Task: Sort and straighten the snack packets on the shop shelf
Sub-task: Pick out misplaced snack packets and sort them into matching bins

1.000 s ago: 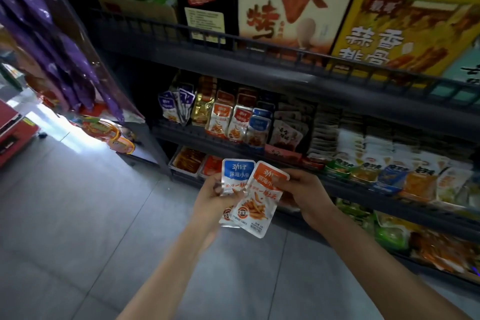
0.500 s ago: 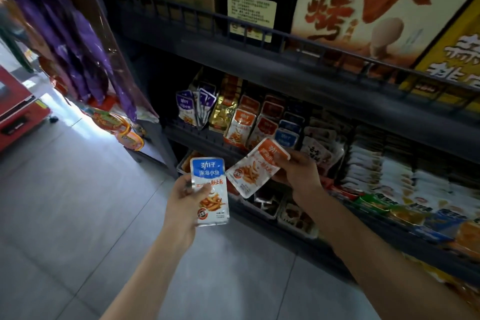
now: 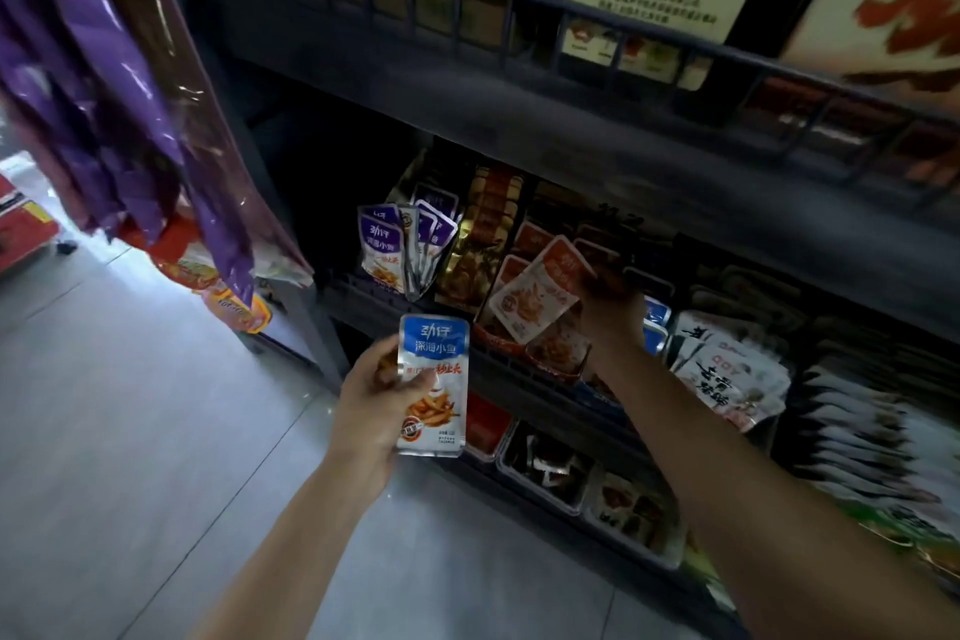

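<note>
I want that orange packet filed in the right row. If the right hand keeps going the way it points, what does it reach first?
Probably the row of orange packets standing on the shelf: the right hand holds its orange packet just in front of them. Depth is unclear.

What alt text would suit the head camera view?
A person's right hand pushes an orange-topped snack packet toward matching packets on a dark shop shelf, while the left hand holds a blue-topped packet lower down.
</note>
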{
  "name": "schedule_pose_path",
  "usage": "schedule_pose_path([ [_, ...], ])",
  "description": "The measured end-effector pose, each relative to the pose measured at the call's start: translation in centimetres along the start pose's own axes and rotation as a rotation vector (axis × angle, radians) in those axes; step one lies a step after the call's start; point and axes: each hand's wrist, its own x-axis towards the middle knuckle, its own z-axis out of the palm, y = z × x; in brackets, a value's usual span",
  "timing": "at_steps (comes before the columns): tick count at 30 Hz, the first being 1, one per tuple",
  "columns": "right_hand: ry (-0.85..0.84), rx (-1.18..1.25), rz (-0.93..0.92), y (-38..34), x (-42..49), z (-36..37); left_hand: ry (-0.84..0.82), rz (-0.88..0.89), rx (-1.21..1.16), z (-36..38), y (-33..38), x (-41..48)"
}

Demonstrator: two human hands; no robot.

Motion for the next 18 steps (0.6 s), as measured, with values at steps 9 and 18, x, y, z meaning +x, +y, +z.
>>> schedule_pose_path([
  [9, -0.126, -0.361, -0.115, 2.0, 2.3, 3.2, -0.136, 0.039, 0.033, 0.7, -0.5, 4.8],
  [18, -0.058, -0.765, -0.302, 1.7, 3.1, 4.1, -0.192, 0.027, 0.046, 0.7, 0.2, 6.0],
])
